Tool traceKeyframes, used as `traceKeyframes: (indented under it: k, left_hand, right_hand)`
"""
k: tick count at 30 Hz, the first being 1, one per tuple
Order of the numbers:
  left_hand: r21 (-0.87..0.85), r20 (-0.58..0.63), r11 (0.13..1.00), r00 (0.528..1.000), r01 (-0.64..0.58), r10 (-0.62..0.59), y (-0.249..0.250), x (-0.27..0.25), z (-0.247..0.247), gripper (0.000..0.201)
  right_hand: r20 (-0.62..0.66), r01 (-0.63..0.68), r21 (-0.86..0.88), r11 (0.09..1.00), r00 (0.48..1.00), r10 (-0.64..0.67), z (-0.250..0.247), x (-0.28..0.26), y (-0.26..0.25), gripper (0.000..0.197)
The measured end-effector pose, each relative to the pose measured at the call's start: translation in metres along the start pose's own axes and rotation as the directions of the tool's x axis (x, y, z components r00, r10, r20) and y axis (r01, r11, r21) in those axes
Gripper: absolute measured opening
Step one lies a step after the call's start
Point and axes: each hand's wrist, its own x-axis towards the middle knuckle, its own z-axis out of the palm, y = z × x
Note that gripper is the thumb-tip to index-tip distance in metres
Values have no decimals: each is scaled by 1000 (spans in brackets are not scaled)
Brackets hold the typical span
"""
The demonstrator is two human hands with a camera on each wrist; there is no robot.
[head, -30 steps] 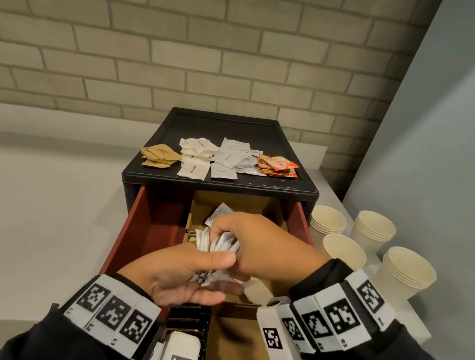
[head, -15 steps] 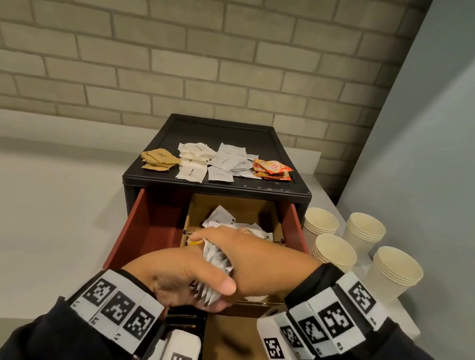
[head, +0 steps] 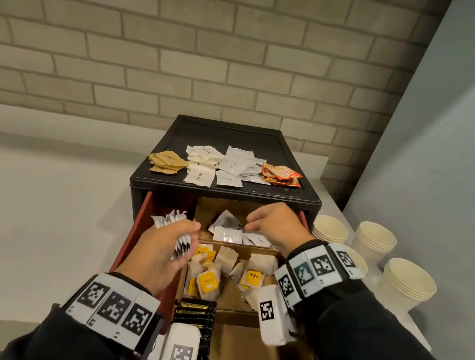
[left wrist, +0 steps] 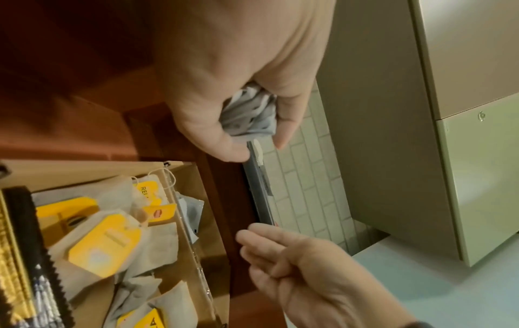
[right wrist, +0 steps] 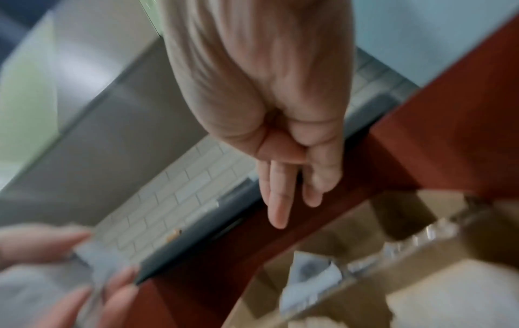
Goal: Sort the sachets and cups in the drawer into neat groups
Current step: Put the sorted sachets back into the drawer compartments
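My left hand grips a bundle of white sachets over the left side of the red drawer. The left wrist view shows my left hand with fingers and thumb curled round this bundle. Stretched over the back cardboard compartment, my right hand hovers just above the loose white sachets and holds nothing. In the right wrist view the right hand's fingers are nearly straight. Tea bags with yellow tags fill the middle compartment. Black sachets stand in front.
On the black cabinet top lie piles of brown sachets, white sachets, grey-white sachets and orange sachets. Stacks of paper cups stand on the white counter to the right. A grey wall closes the right side.
The hands have come apart. My left hand carried the sachet bundle left and up; my right hand let go and reached back over the rear compartment, uncovering the tea bags.
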Motion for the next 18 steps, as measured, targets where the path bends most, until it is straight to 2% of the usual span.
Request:
traceKeyframes:
  k: [3, 6, 9, 15, 18]
  left_hand:
    - [-45, -31, 997, 997, -69, 68, 0, 3, -1, 28]
    - [-83, -27, 993, 996, -83, 81, 1, 4, -2, 29]
    - [-102, -47, 991, 995, -88, 83, 2, 6, -3, 50]
    - [-30, -61, 997, 995, -77, 75, 1, 13, -7, 53]
    - [-17, -56, 997, 996, -76, 75, 1, 15, -6, 53]
  right_hand:
    - [55, -3, -268, 963, 998, 19, 24, 25, -2, 31]
    - [83, -15, -350, 936, 995, 47, 43, 47, -4, 37]
    - [150, 37, -479, 877, 988, 40, 54, 66, -6, 45]
    - [204, 118, -706, 698, 978, 40, 63, 104, 0, 29]
    - [232, 131, -735, 666, 971, 66, 62, 108, 5, 27]
